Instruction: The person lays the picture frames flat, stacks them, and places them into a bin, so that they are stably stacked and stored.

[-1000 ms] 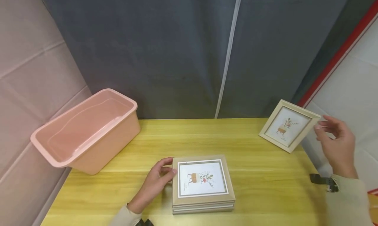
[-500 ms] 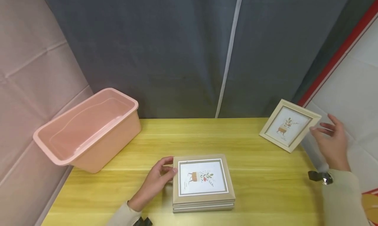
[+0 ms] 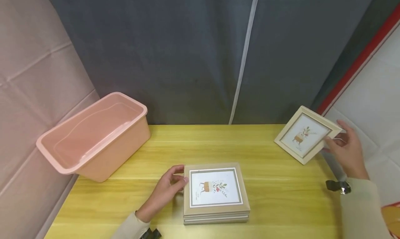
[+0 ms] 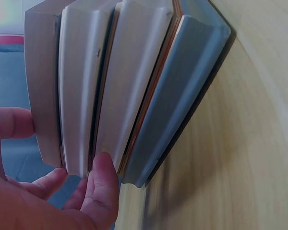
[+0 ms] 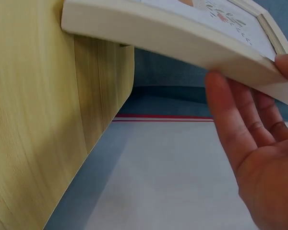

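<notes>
A: How do we read the hands here?

B: We see the right hand (image 3: 348, 150) pinching the framed picture (image 3: 304, 134) near its right corner, thumb over the front, fingers behind, the forearm reaching along the right end of the counter (image 3: 281, 197).

A: And the left hand (image 3: 164, 190)?

B: We find it loosely bent against the left side of the stack of frames (image 3: 217, 194), thumb tip on the upper edge, fingers a little spread (we wouldn't call that a grip).

A: Where do we place the framed picture?

B: At the counter's far right, tilted back with its face towards us, well apart from the stack. We can't tell whether its lower edge bears on the counter.

A: Containers?

B: We have a pink tub (image 3: 115, 154) at the back left, mouth upward, and we look down onto its inner walls and floor. The topmost frame holds a print (image 3: 214, 188) of a leafy plant in a legged pot, turned sideways.

A: What do the wrist cameras give us?

B: From the left wrist we count four frame edges, the one nearest the counter bluish; from the head they blur into thin layers. From the right wrist we see fingers under the framed picture, partly hidden in the head view.
</notes>
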